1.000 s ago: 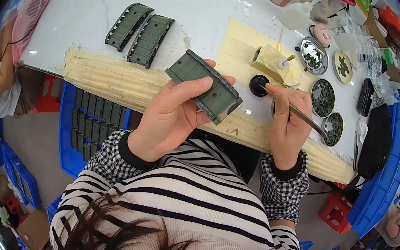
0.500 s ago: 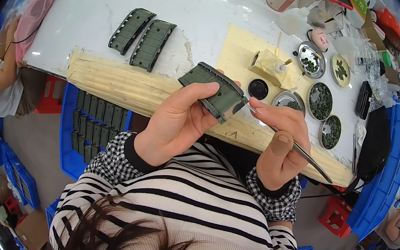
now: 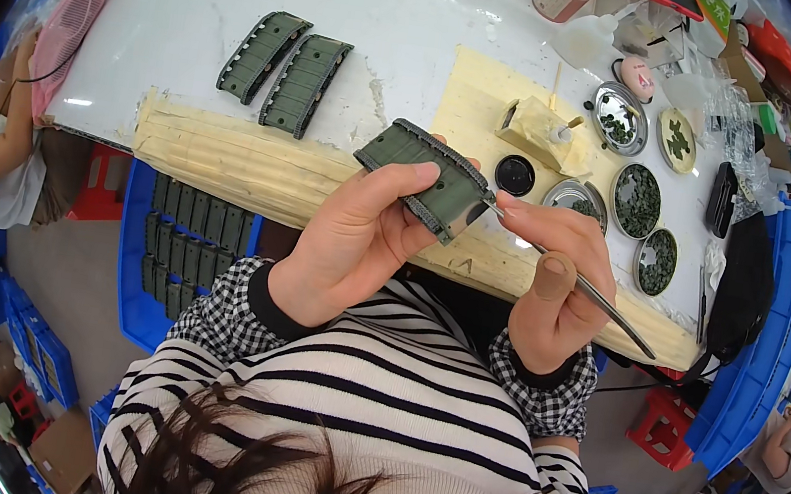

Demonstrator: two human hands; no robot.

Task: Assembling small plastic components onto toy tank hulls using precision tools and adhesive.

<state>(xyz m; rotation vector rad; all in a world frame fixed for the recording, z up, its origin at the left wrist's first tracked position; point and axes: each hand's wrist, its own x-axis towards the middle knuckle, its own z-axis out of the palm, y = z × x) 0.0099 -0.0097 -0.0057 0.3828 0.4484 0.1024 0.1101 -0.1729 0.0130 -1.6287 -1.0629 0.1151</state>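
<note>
Green part raised above the near table edge

Left hand grasps the ridged dark-green plastic track piece; right hand pinches thin metal tweezers (tip hidden behind the piece, near end blurred).

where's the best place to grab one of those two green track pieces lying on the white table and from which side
Judging by shape, take the nearer green track piece across its narrow width near the middle, thumb on one long edge and fingers on the other, coming from above. It lies flat, long and slim, with a narrow gap to its neighbour, so approach from its free right edge. The left hand holds a similar piece this way.
</note>
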